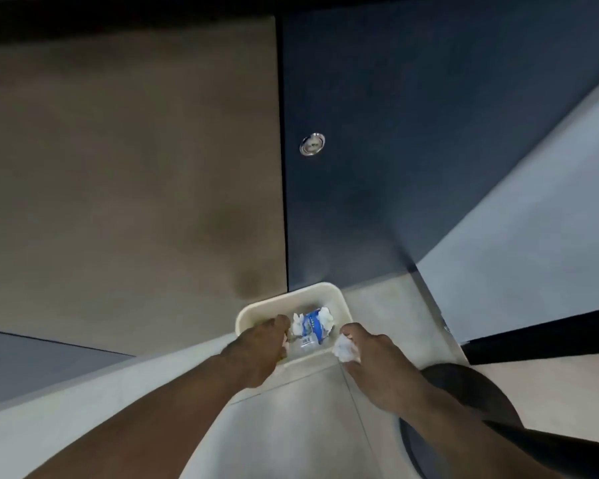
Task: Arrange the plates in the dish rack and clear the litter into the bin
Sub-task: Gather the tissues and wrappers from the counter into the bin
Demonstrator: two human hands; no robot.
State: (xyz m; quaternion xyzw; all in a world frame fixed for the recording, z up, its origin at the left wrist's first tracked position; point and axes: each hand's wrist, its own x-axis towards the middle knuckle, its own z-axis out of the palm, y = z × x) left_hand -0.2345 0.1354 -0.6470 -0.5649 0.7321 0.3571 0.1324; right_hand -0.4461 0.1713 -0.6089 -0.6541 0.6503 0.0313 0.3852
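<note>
Your right hand (370,354), fingers (353,331) clamped on a paper ball (344,351), hangs at the near rim of the bin (256,305), lower centre, so an early release may spill onto the floor (291,426); whether your left hand (263,344) holds anything, I cannot tell.

- We find the bin (256,307) on the floor, set against the foot of the cabinet door (360,202) behind it.
- A wrapper (312,324) lies in the bin.
- Our left hand (267,344) is over its left rim.
- Our right hand (370,354) pinches a paper wad (343,349) at its right rim.
- A round object (471,385) sits right of the bin, nearer us.
</note>
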